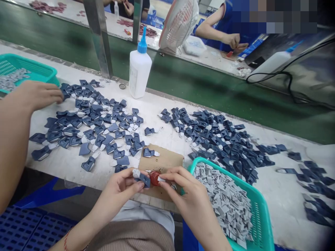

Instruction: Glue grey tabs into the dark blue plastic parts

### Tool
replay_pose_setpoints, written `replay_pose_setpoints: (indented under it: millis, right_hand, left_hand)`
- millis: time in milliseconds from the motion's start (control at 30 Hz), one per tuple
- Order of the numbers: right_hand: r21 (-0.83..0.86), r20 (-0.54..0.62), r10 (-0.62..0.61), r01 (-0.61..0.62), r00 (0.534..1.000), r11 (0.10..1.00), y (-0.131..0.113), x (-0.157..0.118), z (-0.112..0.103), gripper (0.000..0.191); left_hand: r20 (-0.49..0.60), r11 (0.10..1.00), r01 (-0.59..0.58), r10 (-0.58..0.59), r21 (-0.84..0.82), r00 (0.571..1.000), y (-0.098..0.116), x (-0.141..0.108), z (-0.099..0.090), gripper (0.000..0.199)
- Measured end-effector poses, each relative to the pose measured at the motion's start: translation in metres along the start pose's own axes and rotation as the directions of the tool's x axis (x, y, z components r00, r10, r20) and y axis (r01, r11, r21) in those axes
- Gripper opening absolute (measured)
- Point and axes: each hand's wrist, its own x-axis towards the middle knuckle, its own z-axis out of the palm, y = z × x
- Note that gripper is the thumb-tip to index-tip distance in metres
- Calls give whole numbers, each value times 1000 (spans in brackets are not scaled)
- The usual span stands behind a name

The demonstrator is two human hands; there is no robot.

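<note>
My left hand pinches a dark blue piece with a pale grey tip, held above the table's front edge. Just right of it, my right hand holds a small light grey piece between thumb and finger, at the rim of a round red dish. The dish sits on a brown cardboard sheet. Another blue piece lies at the sheet's upper left corner. To the right of my right hand, a green basket holds many loose grey pieces.
Piles of blue pieces lie left and right. A white bottle with a blue cap stands behind. Another person's hand reaches in at left beside a second green basket. A fan and people are beyond.
</note>
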Motion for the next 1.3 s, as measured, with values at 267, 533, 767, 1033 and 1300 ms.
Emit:
replay_pose_setpoints:
  millis: [267,533,767,1033,1300]
  right_hand:
    - [49,-8,49,-48,999,998,2,2,5,11]
    - [13,25,7,-7,1000,1000,-5,6,3,17]
    - [-23,13,-37,38,999,999,-3,6,4,19]
    - [-1,10,-44,44,999,999,-2,5,4,17]
    - [15,30,-12,11,999,1000,-1,6,1,18]
  left_hand:
    - [-1,998,6,-6,-62,1000,-2,3,2,20]
    - [0,997,21,-21,-75,1000,1,5,5,23]
    - [1,998,11,-11,-67,1000,2,4,6,22]
    - [10,998,-7,8,-63,1000,-1,4,8,23]
    - [-17,999,-26,25,-47,1000,0,4,11,23]
